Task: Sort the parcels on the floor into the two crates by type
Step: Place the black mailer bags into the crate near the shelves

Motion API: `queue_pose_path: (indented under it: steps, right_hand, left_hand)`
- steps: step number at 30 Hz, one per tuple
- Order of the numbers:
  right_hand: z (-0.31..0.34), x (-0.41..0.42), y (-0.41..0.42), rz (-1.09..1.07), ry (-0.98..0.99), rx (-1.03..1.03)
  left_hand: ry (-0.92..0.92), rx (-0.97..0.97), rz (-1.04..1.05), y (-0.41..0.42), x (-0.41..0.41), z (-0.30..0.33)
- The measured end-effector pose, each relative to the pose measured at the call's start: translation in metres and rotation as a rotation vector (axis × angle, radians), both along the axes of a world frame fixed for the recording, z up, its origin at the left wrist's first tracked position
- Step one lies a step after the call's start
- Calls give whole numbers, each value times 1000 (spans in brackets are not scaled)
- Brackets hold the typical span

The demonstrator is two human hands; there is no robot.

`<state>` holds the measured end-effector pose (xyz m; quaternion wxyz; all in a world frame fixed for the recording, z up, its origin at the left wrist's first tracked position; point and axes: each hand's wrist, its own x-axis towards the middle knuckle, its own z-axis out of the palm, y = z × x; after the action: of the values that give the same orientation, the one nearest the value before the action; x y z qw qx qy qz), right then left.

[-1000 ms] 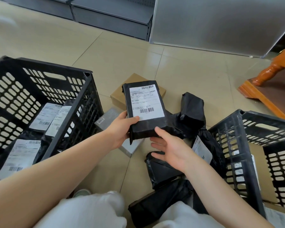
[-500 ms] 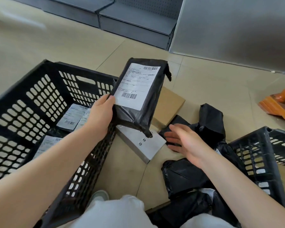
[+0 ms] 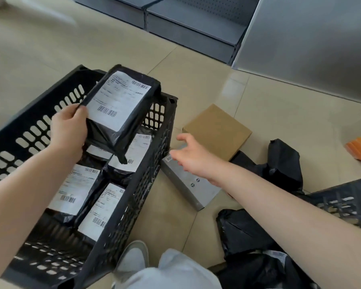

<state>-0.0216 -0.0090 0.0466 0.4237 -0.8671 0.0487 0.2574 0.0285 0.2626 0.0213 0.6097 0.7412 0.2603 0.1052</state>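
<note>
We are gripping a black labelled parcel in the left hand, above the left crate. Our right hand, fingers spread, is hovering over the grey box on the floor.

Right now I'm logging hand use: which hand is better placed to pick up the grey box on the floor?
The right hand. It is empty, fingers spread, directly over the grey box beside the left crate. The left hand grips a black bagged parcel over that crate.
</note>
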Motion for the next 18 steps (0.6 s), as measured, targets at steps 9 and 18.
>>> queue_pose_path:
  steps: [9, 18]
  right_hand:
    - [-25, -8, 67, 431, -210, -412]
    - [-24, -11, 74, 489, -274, -573]
  left_hand:
    - [180, 276, 87, 55, 4, -62]
    - [364, 425, 46, 61, 13, -100]
